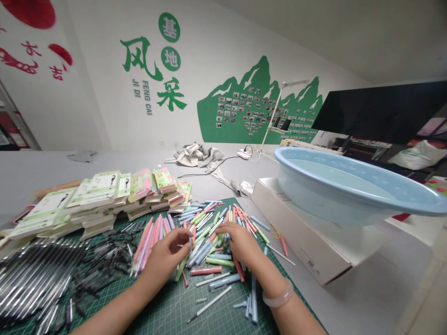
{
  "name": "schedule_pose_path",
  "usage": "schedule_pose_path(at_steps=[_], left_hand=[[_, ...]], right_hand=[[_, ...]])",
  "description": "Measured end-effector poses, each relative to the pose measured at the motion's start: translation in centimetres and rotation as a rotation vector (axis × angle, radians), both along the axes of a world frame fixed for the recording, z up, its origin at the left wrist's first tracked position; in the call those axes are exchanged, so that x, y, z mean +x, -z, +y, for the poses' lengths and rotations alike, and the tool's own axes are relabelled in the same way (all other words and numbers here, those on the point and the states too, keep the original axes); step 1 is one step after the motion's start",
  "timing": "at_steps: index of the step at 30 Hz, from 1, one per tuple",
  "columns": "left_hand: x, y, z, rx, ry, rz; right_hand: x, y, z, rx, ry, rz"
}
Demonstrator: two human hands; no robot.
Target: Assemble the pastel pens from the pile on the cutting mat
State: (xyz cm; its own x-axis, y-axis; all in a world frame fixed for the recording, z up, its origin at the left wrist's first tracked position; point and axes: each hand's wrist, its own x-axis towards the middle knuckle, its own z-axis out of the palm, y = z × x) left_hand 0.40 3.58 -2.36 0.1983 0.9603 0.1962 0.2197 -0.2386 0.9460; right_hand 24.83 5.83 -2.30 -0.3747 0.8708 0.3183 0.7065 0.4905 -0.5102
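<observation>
**Left hand (167,250) and right hand (242,242) in a loose heap of pen parts (204,249)**

On the near side of the hands, on the green cutting mat (167,307): a lone white refill (213,302), set slantwise, dark tip toward the near left, tail toward the right hand. Probably best to pinch at mid-length, clear of the tip. Just beyond, a blue barrel (223,282) and a red tube (206,271), both nearly crosswise; likely to roll if nudged, so best to press lightly before lifting. Just to the near side of the right hand, blue pieces (254,302), the longest running near to far.

Between and under the hands, the heap itself. Left thumb and fingers curved toward each other, right fingers bent down over the parts; small coloured bits at both sets of fingertips, but impossible to tell whether gripped. Better to free top pieces first, one by one, drawing each along its long axis. No common direction there: many slanting away to the right, others the opposite way or crosswise. Left of the left hand, pink and purple pieces (152,244), roughly parallel, running near to far.

Beyond the left hand, stacked boxes (101,186); beyond the right, a blue basin (321,209) above a white carton (296,232) on the surface (377,288).
</observation>
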Motion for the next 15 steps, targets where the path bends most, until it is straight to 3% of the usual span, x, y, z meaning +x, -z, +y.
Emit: schedule_pose_path(at_steps=[9, 15], left_hand=[[0.3, 0.1, -0.1, 0.02, 0.019, 0.075], [0.1, 0.1, 0.2, 0.01, 0.001, 0.036]], right_hand=[[-0.4, -0.4, 0.7, 0.025, 0.059, 0.037], [-2.4, -0.5, 0.9, 0.086, -0.041, -0.075]])
